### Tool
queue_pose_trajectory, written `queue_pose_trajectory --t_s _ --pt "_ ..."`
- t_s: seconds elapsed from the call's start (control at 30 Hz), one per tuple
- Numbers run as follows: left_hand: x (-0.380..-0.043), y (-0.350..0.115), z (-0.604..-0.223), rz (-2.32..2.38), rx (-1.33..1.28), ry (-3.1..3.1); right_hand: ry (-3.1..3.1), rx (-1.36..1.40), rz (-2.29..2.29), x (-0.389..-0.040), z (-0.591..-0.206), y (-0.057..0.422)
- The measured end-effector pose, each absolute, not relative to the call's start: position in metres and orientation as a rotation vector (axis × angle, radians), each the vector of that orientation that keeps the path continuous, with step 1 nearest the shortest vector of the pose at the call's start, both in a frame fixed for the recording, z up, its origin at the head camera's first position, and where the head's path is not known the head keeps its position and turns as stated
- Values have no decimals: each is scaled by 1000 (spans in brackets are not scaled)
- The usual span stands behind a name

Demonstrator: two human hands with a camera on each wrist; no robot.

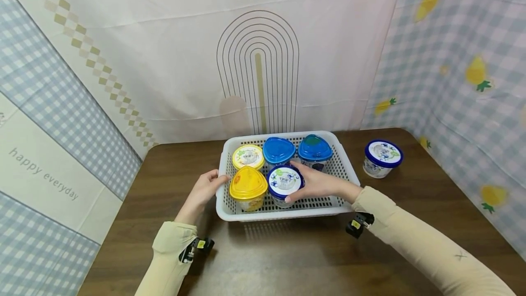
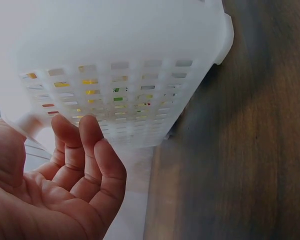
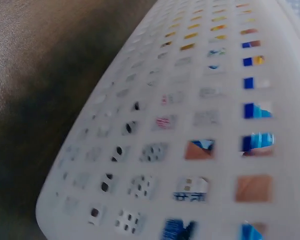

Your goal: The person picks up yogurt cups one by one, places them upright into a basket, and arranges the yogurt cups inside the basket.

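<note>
A white plastic basket [image 1: 287, 216] with slotted walls holds several lidded tubs. My right hand [image 1: 318, 181] reaches over it and grips a round tub with a dark-blue rimmed white lid [image 1: 283, 181] in the front row. My left hand [image 1: 204, 190] holds the basket's left rim, thumb over the edge and curled fingers [image 2: 107, 165] against the outer wall. Left of the gripped tub sits a tub with a yellow three-sided lid [image 1: 248, 184]. In the right wrist view the basket wall [image 3: 180, 120] covers most of my right hand; skin shows through its slots.
In the back row stand a round yellow-lidded tub [image 1: 248, 155] and two blue-lidded tubs, one in the middle [image 1: 279, 150] and one at right [image 1: 315, 147]. Outside the basket, another dark-blue-lidded tub [image 1: 382, 158] stands on the brown table [image 1: 267, 259]. Curtains [image 1: 185, 58] hang behind.
</note>
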State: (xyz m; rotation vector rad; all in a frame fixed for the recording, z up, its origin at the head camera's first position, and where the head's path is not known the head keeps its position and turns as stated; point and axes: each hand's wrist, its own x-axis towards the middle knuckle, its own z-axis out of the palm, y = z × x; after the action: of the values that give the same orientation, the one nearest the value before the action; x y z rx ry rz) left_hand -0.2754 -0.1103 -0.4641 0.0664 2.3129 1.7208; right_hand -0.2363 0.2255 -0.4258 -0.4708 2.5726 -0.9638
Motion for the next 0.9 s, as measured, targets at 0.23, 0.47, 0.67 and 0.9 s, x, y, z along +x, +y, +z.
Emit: queue_pose_trajectory --t_s 0.23,0.47,0.67,0.9 --pt "-276 -111 -465 1714 68 2307 2539 -505 -1032 -226 -395 250" --pt "-276 -111 -464 1702 57 2323 2603 -518 -1164 -221 -361 283" --pt "-275 -112 -464 1704 55 2323 2743 -463 -1202 -222 -341 306" --pt "-275 -111 -464 1715 70 2316 2757 -413 -1341 -225 -322 338"
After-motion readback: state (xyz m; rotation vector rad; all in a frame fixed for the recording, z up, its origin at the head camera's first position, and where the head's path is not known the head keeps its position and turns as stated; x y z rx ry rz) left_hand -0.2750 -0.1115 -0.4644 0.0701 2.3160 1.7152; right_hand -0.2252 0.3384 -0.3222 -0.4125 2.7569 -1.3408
